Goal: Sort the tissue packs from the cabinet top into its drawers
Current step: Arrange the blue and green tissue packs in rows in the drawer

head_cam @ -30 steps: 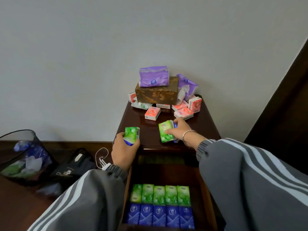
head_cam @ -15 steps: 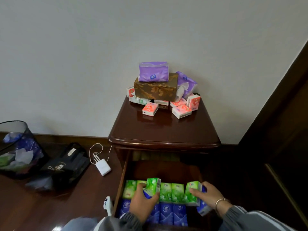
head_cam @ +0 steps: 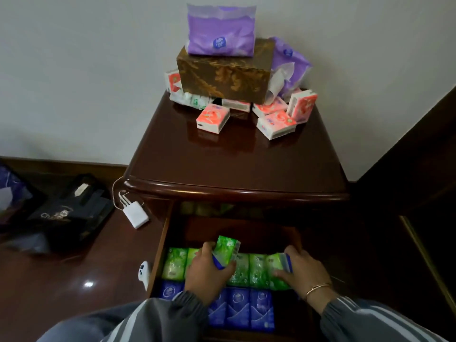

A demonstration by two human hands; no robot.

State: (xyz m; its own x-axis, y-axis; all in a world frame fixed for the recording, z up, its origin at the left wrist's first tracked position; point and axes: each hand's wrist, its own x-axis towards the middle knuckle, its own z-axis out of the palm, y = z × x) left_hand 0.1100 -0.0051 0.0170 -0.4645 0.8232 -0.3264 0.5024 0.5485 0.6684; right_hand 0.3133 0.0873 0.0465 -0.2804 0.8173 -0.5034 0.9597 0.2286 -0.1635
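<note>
The open drawer (head_cam: 158,253) below the dark wooden cabinet top (head_cam: 234,159) holds a row of green tissue packs (head_cam: 175,266) and a row of blue packs (head_cam: 238,308) in front of it. My left hand (head_cam: 206,276) grips a green pack (head_cam: 225,250) above the green row. My right hand (head_cam: 302,271) holds another green pack (head_cam: 280,264) at the right end of that row. Several pink packs (head_cam: 212,117) lie at the back of the cabinet top.
A brown tissue box (head_cam: 224,75) stands at the back with a purple pack (head_cam: 220,34) on it and another purple pack (head_cam: 290,62) beside it. On the floor to the left lie a black bag (head_cam: 66,215), a white charger (head_cam: 135,214) and a small white device (head_cam: 143,274).
Both hands carried green packs from the cabinet's front edge down into the open drawer. The view has come closer and tilted down.
</note>
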